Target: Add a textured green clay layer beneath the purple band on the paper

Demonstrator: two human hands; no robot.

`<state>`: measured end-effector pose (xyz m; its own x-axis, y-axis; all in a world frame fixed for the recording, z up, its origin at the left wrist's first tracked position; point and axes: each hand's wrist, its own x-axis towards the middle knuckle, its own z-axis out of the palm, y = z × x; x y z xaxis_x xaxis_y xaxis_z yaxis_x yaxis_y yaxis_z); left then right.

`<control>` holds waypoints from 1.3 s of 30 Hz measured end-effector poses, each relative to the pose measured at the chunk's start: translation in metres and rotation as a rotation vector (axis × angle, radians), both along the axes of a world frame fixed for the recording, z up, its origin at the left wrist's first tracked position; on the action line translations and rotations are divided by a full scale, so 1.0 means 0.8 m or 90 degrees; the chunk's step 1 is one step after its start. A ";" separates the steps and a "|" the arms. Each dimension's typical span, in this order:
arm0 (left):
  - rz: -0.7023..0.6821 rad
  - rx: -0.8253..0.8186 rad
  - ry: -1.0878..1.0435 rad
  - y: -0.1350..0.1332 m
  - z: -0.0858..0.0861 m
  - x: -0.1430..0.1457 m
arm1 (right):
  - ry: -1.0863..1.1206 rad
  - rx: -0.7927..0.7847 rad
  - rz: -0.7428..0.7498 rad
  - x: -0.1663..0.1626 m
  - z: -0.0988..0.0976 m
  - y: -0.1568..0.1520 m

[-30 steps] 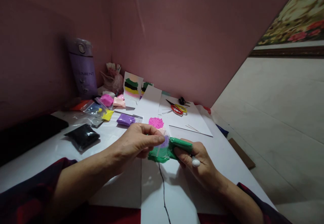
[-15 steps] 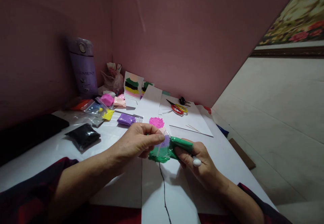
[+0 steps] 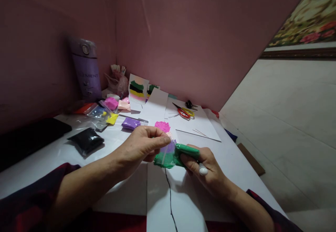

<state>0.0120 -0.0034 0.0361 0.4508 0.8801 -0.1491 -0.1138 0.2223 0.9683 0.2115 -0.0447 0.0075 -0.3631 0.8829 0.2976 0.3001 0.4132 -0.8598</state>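
Observation:
My right hand (image 3: 203,163) is closed around a packet of green clay (image 3: 187,151) in clear plastic. A tool with a white rounded end (image 3: 203,169) pokes out of the same hand. With thumb and fingers pinched, my left hand (image 3: 149,142) grips the clear edge of that packet. Beneath the hands lies a white sheet (image 3: 157,197) bearing a thin black line (image 3: 170,200). Textured patches in pink (image 3: 162,126), purple and green show on the sheet, partly hidden by the hands and the plastic.
Left of the hands lie a black clay packet (image 3: 86,141), a purple packet (image 3: 131,123) and a yellow one (image 3: 112,119). Scissors (image 3: 184,112) and thin sticks (image 3: 200,133) rest on white paper behind. A purple bottle (image 3: 88,71) and coloured cards (image 3: 138,88) stand near the wall.
The green packet has shifted and tilted slightly in my right hand, and the white tool end has moved a little left and down. My left hand keeps its pinch almost in place.

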 end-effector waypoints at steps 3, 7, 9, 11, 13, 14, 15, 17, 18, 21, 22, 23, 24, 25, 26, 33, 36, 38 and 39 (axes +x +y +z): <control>0.002 0.010 0.006 0.000 0.000 0.000 | 0.000 -0.011 0.001 0.000 0.000 -0.001; -0.009 -0.004 -0.002 0.001 -0.004 -0.001 | 0.009 -0.009 -0.006 0.000 0.001 0.001; -0.027 -0.005 -0.007 0.002 -0.007 -0.002 | 0.021 -0.003 -0.019 -0.001 0.001 0.002; -0.043 -0.003 0.005 0.002 -0.007 -0.002 | 0.032 0.012 -0.037 -0.002 0.000 0.003; -0.042 -0.012 0.026 0.000 -0.006 -0.002 | 0.036 0.021 -0.053 -0.002 0.000 0.003; -0.037 -0.017 0.034 -0.001 -0.004 -0.002 | 0.036 0.024 -0.057 -0.002 -0.001 0.003; -0.032 -0.018 0.040 -0.002 -0.003 -0.001 | 0.033 0.025 -0.056 -0.002 -0.001 0.004; -0.024 -0.003 0.046 -0.004 -0.001 -0.001 | 0.030 0.027 -0.051 -0.002 -0.001 0.004; -0.021 0.007 0.048 -0.004 -0.001 -0.001 | 0.030 0.027 -0.049 -0.002 -0.001 0.004; -0.020 0.008 0.046 -0.002 -0.003 -0.002 | 0.039 0.019 -0.059 -0.002 -0.001 0.003; -0.029 0.002 0.043 -0.001 -0.004 -0.002 | 0.039 0.017 -0.067 -0.003 0.000 0.003; -0.040 -0.002 0.043 0.000 -0.005 -0.003 | 0.038 0.019 -0.077 -0.003 0.001 0.002; -0.055 -0.005 0.046 0.000 -0.006 -0.003 | 0.037 0.024 -0.089 -0.003 0.002 0.002; -0.069 -0.008 0.051 0.001 -0.007 -0.003 | 0.035 0.031 -0.102 -0.003 0.003 0.002; -0.079 -0.012 0.057 0.001 -0.007 -0.003 | 0.034 0.038 -0.115 -0.003 0.004 0.003; -0.055 -0.022 0.067 -0.002 -0.004 0.000 | 0.024 0.044 -0.125 -0.003 0.005 0.002; -0.062 -0.013 0.069 -0.001 -0.004 0.000 | 0.020 0.044 -0.124 -0.003 0.006 0.001; -0.063 -0.014 0.070 -0.001 -0.005 -0.001 | 0.020 0.044 -0.126 -0.003 0.007 0.002; -0.065 -0.014 0.068 -0.001 -0.005 -0.001 | 0.018 0.043 -0.130 -0.003 0.007 0.002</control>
